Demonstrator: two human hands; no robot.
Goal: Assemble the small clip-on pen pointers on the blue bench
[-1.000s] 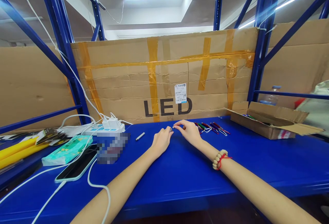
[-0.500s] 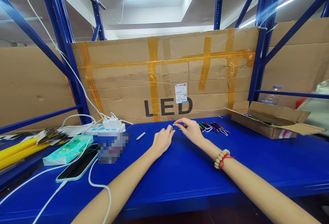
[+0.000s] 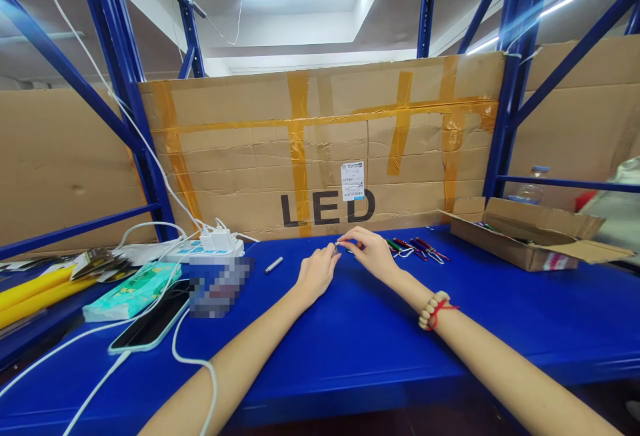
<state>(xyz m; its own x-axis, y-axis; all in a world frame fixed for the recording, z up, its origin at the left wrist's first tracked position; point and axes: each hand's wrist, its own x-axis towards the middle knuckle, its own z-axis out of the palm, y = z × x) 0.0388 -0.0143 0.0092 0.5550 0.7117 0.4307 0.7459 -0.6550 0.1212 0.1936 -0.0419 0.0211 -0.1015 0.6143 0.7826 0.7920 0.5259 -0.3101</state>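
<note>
My left hand (image 3: 317,269) is closed in a pinch above the blue table, its fingertips pointing toward the cardboard wall. Facing it, my right hand (image 3: 369,249) has thumb and forefinger brought together at the same spot. A tiny shiny piece shows between the two sets of fingertips, too small and covered to name. Just right of my right hand lie several slim red, green and dark items (image 3: 420,249) with silvery wire-like loops. A short silver cylinder (image 3: 273,265) with a dark end rests left of my left hand.
An open cardboard box (image 3: 505,246) stands at the right. On the left are a phone (image 3: 153,323), a green tissue pack (image 3: 133,293), a power strip (image 3: 220,249) and yellow tubes (image 3: 45,296). A white cable (image 3: 213,383) crosses my left forearm. Taped cardboard (image 3: 240,169) closes off the back.
Hardly anything differs. Both hands stay at the same spot, with only a slight shift of the right fingertips around the small shiny piece.
</note>
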